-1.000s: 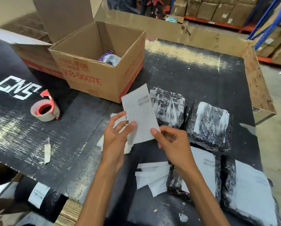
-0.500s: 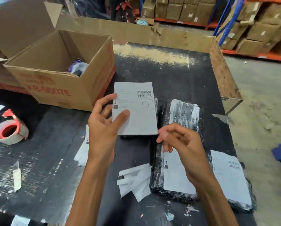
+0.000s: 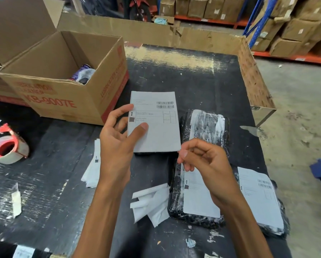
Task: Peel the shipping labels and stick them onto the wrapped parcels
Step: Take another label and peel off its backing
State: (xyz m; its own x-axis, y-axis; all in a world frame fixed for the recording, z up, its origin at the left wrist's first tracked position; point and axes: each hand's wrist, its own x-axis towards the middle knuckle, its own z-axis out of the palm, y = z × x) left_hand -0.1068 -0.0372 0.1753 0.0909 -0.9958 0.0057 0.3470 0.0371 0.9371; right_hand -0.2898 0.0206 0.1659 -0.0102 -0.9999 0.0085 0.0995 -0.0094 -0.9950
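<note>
A white shipping label (image 3: pixel 156 127) with a barcode lies flat over a black wrapped parcel, of which only the near edge (image 3: pixel 152 154) shows. My left hand (image 3: pixel 118 144) pinches the label's left edge, thumb on top. My right hand (image 3: pixel 206 164) hovers at the label's lower right corner with its fingers curled and nothing visible in them. To the right lies a black parcel (image 3: pixel 208 125) without a label. Nearer to me lie two parcels with labels on them, one (image 3: pixel 198 202) partly under my right wrist and one (image 3: pixel 260 198) at the table's right edge.
An open cardboard box (image 3: pixel 63 94) stands at the back left. A red-cored tape roll (image 3: pixel 7 149) lies at the left. Loose backing papers (image 3: pixel 152 202) and a stack of labels (image 3: pixel 92 170) lie around my left forearm. A cardboard wall (image 3: pixel 254 81) lines the right edge.
The label went from tilted in both hands to flat over a parcel. My right hand let go of it and now hovers beside its corner. The view shifted right.
</note>
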